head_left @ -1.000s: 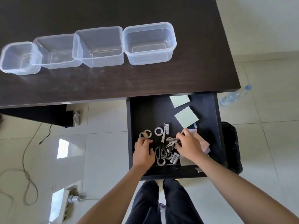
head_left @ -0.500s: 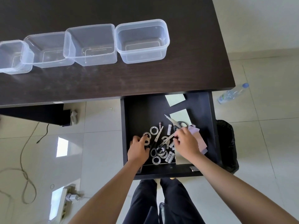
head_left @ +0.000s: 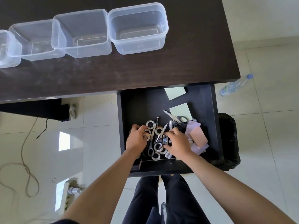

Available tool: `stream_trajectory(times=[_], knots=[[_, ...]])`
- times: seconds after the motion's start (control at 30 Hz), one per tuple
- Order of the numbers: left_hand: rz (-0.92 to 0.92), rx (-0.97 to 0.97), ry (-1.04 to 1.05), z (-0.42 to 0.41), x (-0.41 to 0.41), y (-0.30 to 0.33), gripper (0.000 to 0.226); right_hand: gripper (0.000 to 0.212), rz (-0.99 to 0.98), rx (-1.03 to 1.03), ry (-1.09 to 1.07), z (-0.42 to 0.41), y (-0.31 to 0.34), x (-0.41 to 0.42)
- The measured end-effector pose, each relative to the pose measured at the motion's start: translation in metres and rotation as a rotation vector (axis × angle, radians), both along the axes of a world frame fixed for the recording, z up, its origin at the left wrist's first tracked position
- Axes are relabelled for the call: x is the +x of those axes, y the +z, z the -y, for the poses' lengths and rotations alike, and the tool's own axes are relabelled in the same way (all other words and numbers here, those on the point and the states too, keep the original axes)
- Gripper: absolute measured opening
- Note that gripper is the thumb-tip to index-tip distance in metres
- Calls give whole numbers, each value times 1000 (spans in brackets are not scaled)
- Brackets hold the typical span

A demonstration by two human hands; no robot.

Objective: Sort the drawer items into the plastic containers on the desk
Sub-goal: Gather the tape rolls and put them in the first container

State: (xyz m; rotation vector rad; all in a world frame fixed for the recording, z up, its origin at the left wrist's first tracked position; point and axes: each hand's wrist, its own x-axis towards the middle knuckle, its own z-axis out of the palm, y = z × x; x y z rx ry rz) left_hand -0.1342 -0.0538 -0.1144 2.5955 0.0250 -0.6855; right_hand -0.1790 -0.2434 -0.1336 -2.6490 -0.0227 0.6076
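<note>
The open black drawer (head_left: 203, 101) holds tape rolls (head_left: 151, 124), several scissors (head_left: 178, 118), batteries (head_left: 165, 139), green sticky notes (head_left: 175, 92) and pink note pads (head_left: 198, 134). My left hand (head_left: 136, 139) rests on the tape rolls at the drawer's front left, fingers curled over one roll. My right hand (head_left: 178, 143) lies on the batteries and scissors in the middle, fingers bent down among them. Several clear plastic containers (head_left: 139, 28) stand in a row on the dark desk (head_left: 145, 70), all with nothing in them.
A water bottle (head_left: 234, 85) lies on the tiled floor right of the desk. A bin with a black bag (head_left: 229, 138) stands beside the drawer. Cables (head_left: 24, 160) and a power strip (head_left: 71, 193) lie on the floor at left. My legs are below the drawer.
One pair of scissors has been shifted up to the green note. My right hand has come back down onto the batteries. My left hand stays on the tape rolls. The camera has moved closer.
</note>
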Motion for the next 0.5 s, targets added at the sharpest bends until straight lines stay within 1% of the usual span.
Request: stream_trajectory(times=[0.13, 0.27, 0.4, 0.5], knots=[[-8, -5, -14, 0, 6, -3, 36, 39, 36, 48, -38, -3, -5, 1], [-46, -26, 29, 1, 9, -5, 37, 18, 154, 129, -57, -4, -8, -2], [-58, -36, 67, 2, 7, -3, 41, 15, 274, 214, -49, -3, -10, -7], [-37, -30, 69, 1, 5, 0, 44, 7, 414, 207, -46, -10, -8, 2]])
